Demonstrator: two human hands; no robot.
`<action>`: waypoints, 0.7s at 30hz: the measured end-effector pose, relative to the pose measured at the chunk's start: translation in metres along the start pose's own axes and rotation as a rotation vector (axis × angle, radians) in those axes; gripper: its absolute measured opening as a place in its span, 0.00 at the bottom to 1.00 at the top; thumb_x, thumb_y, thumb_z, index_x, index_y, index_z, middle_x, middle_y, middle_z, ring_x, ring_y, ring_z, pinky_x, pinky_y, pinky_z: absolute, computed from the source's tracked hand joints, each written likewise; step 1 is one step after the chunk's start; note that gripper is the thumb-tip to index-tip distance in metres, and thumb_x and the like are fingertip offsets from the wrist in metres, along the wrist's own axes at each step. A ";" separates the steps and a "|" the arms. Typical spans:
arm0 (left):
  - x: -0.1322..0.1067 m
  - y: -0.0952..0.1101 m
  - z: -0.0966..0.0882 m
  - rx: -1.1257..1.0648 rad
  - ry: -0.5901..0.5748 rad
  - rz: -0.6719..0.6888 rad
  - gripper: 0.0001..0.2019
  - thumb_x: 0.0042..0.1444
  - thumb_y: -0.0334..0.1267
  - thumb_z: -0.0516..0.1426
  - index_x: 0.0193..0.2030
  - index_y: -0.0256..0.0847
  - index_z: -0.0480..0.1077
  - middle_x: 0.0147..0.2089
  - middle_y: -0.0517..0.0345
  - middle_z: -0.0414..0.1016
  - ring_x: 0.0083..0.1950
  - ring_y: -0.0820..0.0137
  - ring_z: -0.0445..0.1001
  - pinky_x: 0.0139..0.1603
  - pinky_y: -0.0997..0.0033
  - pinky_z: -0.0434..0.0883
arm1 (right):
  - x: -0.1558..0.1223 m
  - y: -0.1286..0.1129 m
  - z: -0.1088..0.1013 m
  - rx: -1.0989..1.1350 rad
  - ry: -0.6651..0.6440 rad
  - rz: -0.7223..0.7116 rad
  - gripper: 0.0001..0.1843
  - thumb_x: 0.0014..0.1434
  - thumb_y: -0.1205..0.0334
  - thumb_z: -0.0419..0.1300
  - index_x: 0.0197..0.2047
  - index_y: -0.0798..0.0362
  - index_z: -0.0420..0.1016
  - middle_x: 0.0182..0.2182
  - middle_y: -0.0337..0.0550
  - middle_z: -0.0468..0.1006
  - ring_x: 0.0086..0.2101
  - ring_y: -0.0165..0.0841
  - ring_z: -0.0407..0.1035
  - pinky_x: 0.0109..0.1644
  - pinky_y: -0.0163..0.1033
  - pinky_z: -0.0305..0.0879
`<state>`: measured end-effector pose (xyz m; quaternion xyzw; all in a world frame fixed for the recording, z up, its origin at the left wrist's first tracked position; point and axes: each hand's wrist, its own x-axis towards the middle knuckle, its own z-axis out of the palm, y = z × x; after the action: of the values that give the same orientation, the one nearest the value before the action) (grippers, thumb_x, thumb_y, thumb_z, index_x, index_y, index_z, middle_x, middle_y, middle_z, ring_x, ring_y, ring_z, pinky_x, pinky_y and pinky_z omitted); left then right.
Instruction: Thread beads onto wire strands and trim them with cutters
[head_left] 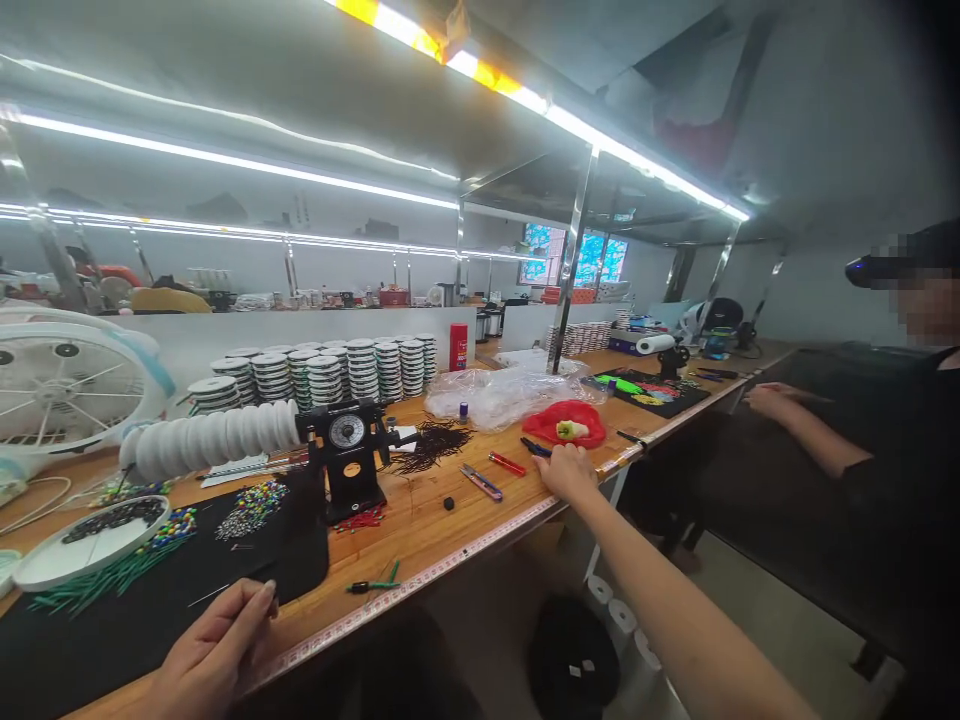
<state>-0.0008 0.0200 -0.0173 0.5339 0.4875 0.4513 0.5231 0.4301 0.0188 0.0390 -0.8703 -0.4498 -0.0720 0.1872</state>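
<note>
Pinching a thin wire (211, 597) that runs leftward over the black mat (300, 540), the left hand (210, 660) holds it alone; the right hand (566, 473), well away, lies open on the table (420, 540) just beside blue-handled pliers (535, 447).

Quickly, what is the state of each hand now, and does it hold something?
Left hand: closed in a pinch, holding a thin wire.
Right hand: partly closed; cannot tell if it holds the dark pliers.
</note>
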 end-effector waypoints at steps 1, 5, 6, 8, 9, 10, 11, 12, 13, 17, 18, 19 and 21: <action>0.000 0.001 0.001 0.008 0.018 0.017 0.21 0.43 0.57 0.58 0.21 0.40 0.62 0.18 0.67 0.52 0.20 0.77 0.49 0.18 0.79 0.53 | 0.004 0.000 0.003 -0.025 -0.042 -0.003 0.19 0.53 0.58 0.59 0.39 0.69 0.72 0.40 0.68 0.72 0.47 0.52 0.64 0.48 0.48 0.57; -0.007 0.008 0.007 -0.047 0.068 0.094 0.20 0.46 0.56 0.57 0.22 0.40 0.61 0.17 0.68 0.51 0.20 0.77 0.49 0.19 0.79 0.50 | 0.005 -0.011 0.007 -0.071 -0.165 -0.025 0.12 0.55 0.68 0.54 0.39 0.66 0.72 0.37 0.65 0.74 0.41 0.48 0.70 0.42 0.45 0.61; -0.009 0.010 0.008 -0.061 0.066 0.097 0.20 0.46 0.55 0.57 0.22 0.40 0.60 0.17 0.68 0.52 0.20 0.77 0.49 0.19 0.79 0.50 | 0.003 -0.013 0.006 -0.077 -0.179 -0.026 0.12 0.54 0.72 0.52 0.39 0.67 0.72 0.37 0.66 0.74 0.40 0.48 0.70 0.41 0.45 0.61; -0.013 0.011 0.009 -0.100 0.087 0.089 0.18 0.49 0.53 0.55 0.24 0.40 0.60 0.16 0.69 0.50 0.19 0.77 0.48 0.19 0.79 0.49 | -0.004 -0.015 0.002 -0.084 -0.179 -0.023 0.13 0.55 0.75 0.48 0.41 0.70 0.70 0.34 0.69 0.74 0.39 0.51 0.71 0.38 0.47 0.61; -0.015 0.012 0.009 -0.101 0.103 0.092 0.18 0.51 0.53 0.54 0.24 0.40 0.60 0.16 0.69 0.50 0.19 0.77 0.48 0.19 0.79 0.48 | -0.009 -0.016 -0.001 -0.083 -0.161 -0.028 0.14 0.56 0.74 0.46 0.43 0.71 0.68 0.35 0.70 0.73 0.39 0.52 0.70 0.38 0.48 0.60; -0.017 0.012 0.008 -0.104 0.118 0.097 0.17 0.52 0.52 0.54 0.24 0.40 0.60 0.17 0.69 0.51 0.19 0.77 0.48 0.20 0.78 0.49 | -0.018 -0.018 -0.005 -0.068 -0.132 -0.041 0.15 0.59 0.70 0.45 0.44 0.69 0.66 0.35 0.69 0.73 0.39 0.53 0.70 0.38 0.49 0.60; -0.019 0.011 0.008 -0.104 0.130 0.100 0.17 0.53 0.51 0.53 0.24 0.40 0.60 0.17 0.68 0.51 0.20 0.77 0.49 0.20 0.78 0.50 | -0.029 -0.021 -0.008 -0.015 -0.101 -0.069 0.16 0.61 0.65 0.44 0.45 0.66 0.66 0.36 0.67 0.73 0.38 0.51 0.70 0.38 0.48 0.60; -0.021 0.011 0.007 -0.109 0.139 0.106 0.17 0.54 0.50 0.53 0.24 0.40 0.59 0.18 0.68 0.52 0.21 0.77 0.49 0.21 0.78 0.51 | -0.044 -0.026 -0.012 0.116 -0.084 -0.108 0.18 0.62 0.57 0.45 0.44 0.62 0.66 0.34 0.62 0.73 0.36 0.49 0.70 0.37 0.48 0.61; -0.023 0.011 0.007 -0.116 0.143 0.110 0.16 0.54 0.49 0.53 0.24 0.39 0.59 0.18 0.67 0.53 0.21 0.77 0.50 0.22 0.78 0.52 | -0.061 -0.034 -0.015 0.304 -0.128 -0.163 0.19 0.61 0.51 0.46 0.42 0.58 0.67 0.31 0.57 0.73 0.34 0.47 0.70 0.36 0.46 0.62; -0.027 0.013 0.008 -0.105 0.144 0.140 0.15 0.55 0.49 0.51 0.25 0.40 0.59 0.18 0.68 0.53 0.21 0.76 0.50 0.23 0.77 0.53 | -0.142 -0.082 -0.022 1.216 -0.791 -0.274 0.19 0.54 0.45 0.53 0.36 0.52 0.73 0.33 0.50 0.74 0.35 0.41 0.69 0.40 0.44 0.65; -0.028 0.013 0.009 -0.084 0.150 0.150 0.15 0.56 0.49 0.51 0.25 0.40 0.59 0.18 0.68 0.52 0.21 0.76 0.50 0.23 0.77 0.53 | -0.160 -0.096 -0.022 1.417 -0.948 -0.251 0.16 0.52 0.48 0.56 0.36 0.51 0.74 0.36 0.50 0.74 0.39 0.42 0.68 0.45 0.45 0.64; -0.029 0.014 0.010 -0.057 0.157 0.160 0.15 0.56 0.49 0.51 0.25 0.40 0.59 0.18 0.68 0.52 0.22 0.76 0.50 0.23 0.77 0.52 | -0.176 -0.108 -0.021 1.575 -1.077 -0.224 0.14 0.50 0.52 0.58 0.36 0.51 0.75 0.39 0.51 0.74 0.42 0.43 0.67 0.49 0.46 0.62; -0.030 0.015 0.011 0.000 0.168 0.182 0.16 0.56 0.49 0.50 0.25 0.41 0.58 0.19 0.67 0.51 0.22 0.75 0.50 0.23 0.76 0.52 | -0.198 -0.127 -0.018 1.691 -1.204 -0.231 0.13 0.49 0.57 0.58 0.38 0.51 0.76 0.42 0.49 0.74 0.46 0.41 0.66 0.55 0.45 0.57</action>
<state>0.0075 -0.0112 -0.0020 0.5362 0.4790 0.5400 0.4375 0.2118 -0.0712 0.0305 -0.2992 -0.4531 0.6945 0.4721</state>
